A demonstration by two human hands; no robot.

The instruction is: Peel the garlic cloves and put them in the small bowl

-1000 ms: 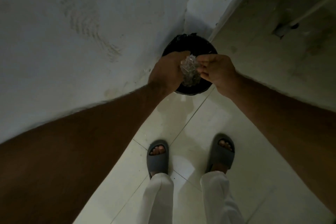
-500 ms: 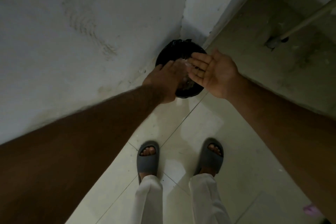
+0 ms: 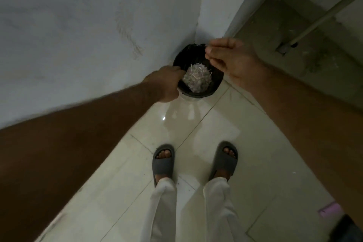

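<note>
Since a second ago my hands have parted: left hand [image 3: 167, 84] grips the bin [image 3: 196, 92] rim at nine o'clock, right hand [image 3: 233, 61] hovers loosely open, empty; tugging could tip peels [image 3: 197, 79] out.

1. Floor tiles [image 3: 206, 143]: glossy, smooth, reflective.
2. Wall [image 3: 78, 25]: matt, rough, scuffed plaster.
3. Bin liner [image 3: 196, 53]: black, thin, crinkled plastic.
4. Slippers [image 3: 163, 161]: matt grey rubber or foam.
5. Trousers [image 3: 163, 202]: white cloth.

Dim, soft focus, floor glare, wide-angle warp
</note>
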